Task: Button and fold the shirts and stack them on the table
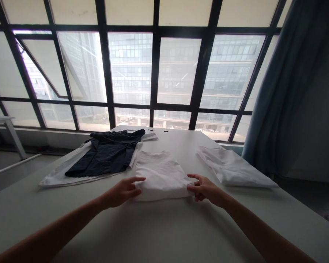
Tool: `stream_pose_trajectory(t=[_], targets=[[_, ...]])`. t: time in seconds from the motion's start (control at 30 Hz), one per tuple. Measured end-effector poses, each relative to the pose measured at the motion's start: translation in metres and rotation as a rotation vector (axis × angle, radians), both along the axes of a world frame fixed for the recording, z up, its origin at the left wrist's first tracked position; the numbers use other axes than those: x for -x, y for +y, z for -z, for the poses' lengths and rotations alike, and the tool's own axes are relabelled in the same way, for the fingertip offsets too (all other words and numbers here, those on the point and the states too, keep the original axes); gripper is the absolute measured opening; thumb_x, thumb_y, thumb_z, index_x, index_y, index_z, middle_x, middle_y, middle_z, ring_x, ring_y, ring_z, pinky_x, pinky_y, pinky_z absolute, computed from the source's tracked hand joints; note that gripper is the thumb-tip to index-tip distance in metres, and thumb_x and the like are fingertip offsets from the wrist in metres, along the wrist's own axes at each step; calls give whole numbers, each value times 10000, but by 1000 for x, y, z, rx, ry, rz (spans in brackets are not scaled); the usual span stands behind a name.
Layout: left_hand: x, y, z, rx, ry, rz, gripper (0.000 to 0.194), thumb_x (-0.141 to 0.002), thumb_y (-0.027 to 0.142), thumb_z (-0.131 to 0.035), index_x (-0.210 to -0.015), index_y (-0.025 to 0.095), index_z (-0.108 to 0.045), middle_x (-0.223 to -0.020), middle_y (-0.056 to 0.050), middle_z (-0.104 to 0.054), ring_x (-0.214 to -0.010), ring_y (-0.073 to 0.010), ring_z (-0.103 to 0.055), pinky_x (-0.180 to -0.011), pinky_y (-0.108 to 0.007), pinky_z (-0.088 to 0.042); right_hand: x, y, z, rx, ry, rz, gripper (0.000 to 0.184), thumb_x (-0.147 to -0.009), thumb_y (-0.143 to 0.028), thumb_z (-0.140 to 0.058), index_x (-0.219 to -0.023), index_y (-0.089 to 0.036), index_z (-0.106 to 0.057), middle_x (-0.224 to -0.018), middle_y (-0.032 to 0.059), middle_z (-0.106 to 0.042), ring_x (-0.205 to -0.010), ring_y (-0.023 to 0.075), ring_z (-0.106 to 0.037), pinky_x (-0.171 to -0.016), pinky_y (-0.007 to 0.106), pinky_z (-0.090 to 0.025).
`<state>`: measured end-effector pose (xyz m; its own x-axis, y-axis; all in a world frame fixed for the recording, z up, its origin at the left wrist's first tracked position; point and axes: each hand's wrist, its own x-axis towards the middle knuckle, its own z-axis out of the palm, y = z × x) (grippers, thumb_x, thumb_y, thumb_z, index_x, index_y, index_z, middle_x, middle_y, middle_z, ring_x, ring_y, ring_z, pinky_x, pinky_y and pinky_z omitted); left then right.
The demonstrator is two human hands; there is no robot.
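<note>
A folded white garment [160, 175] lies flat on the white table [164, 226], straight ahead of me. My left hand [123, 191] is at its left edge, with the fingers spread and the fingertips against the cloth. My right hand [204, 189] is at the lower right corner of the same garment. Its fingertips touch the folded edge, and the thumb stands apart from them. Neither hand lifts the cloth.
To the left, a dark navy shirt [105, 155] lies on a white cloth [60, 179]. A second folded white garment [230, 168] lies to the right. A large window [156, 73] runs behind the table, with a blue curtain [274, 102] at right.
</note>
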<state>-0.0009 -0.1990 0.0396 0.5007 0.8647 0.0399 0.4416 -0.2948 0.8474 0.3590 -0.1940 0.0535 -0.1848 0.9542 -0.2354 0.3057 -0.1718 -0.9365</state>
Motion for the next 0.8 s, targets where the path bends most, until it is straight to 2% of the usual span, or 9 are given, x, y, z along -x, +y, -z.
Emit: stream_pose_trajectory(t=[0.13, 0.27, 0.4, 0.53, 0.6, 0.63, 0.7, 0.77, 0.8], targets=[[-2, -6, -4, 79, -69, -108, 674, -712, 610, -694, -1141, 93, -637, -667, 22, -527, -622, -129, -445, -585, -245, -343, 2, -3, -5, 30, -29, 58, 778, -777, -336, -783, -1404, -82, -398, -678, 7, -652, -546, 120, -627, -491, 197, -479], [-7, -11, -2, 124, -49, -105, 603, -675, 526, -709, -1099, 108, -615, -611, 56, -505, -570, -111, -414, -553, -232, -311, 0, -1, -5, 39, -2, 72, 748, -795, -343, -777, -1386, -77, -405, -695, 32, -678, -583, 130, -652, -547, 212, -530], [-6, -10, -2, 113, 139, -155, 453, -694, 426, -668, -1024, 118, -631, -626, 29, -588, -558, -131, -482, -544, -237, -346, 1, 1, -2, 61, -47, 19, 749, -762, -333, -801, -1358, -87, -420, -778, 47, -697, -598, 142, -666, -583, 252, -567], [-4, -12, -8, 65, 367, -126, 342, -786, 339, -618, -1056, 139, -681, -670, -6, -665, -600, -171, -590, -575, -252, -399, 3, 1, 2, 18, -267, -9, 728, -765, -281, -770, -1370, -90, -412, -772, 33, -687, -538, 148, -645, -503, 248, -524], [-8, -13, -11, -121, 474, -143, 272, -861, 371, -580, -947, 159, -727, -694, -35, -679, -662, -199, -627, -620, -278, -430, 5, 0, 3, -123, -442, 11, 688, -791, -269, -725, -1385, -103, -420, -801, 45, -695, -567, 167, -660, -542, 270, -533], [-11, -13, -11, -260, 516, -155, 309, -904, 396, -542, -861, 160, -736, -716, -58, -685, -709, -217, -639, -657, -297, -448, 8, -1, 4, -243, -546, 47, 639, -811, -271, -694, -1378, -115, -444, -851, 66, -705, -630, 187, -681, -598, 293, -548], [-19, -12, -8, -554, 534, -121, 428, -974, 425, -450, -806, 152, -734, -847, -109, -710, -864, -249, -651, -784, -344, -477, 18, -3, 7, -548, -731, 112, 515, -863, -295, -619, -1341, -137, -514, -1034, 127, -706, -875, 247, -700, -780, 358, -557], [-27, -7, -2, -745, 491, 26, 439, -1008, 431, -394, -1062, 144, -721, -1158, -146, -684, -1133, -278, -593, -987, -399, -434, 33, -5, 12, -806, -827, 80, 468, -920, -355, -533, -1339, -148, -543, -1268, 163, -634, -1163, 286, -605, -985, 415, -482], [-30, -4, 3, -779, 477, 124, 457, -1016, 438, -379, -1249, 148, -644, -1333, -147, -602, -1271, -281, -510, -1079, -419, -372, 41, -4, 15, -873, -851, 6, 492, -944, -390, -488, -1369, -145, -527, -1371, 166, -572, -1275, 289, -526, -1071, 433, -414]])
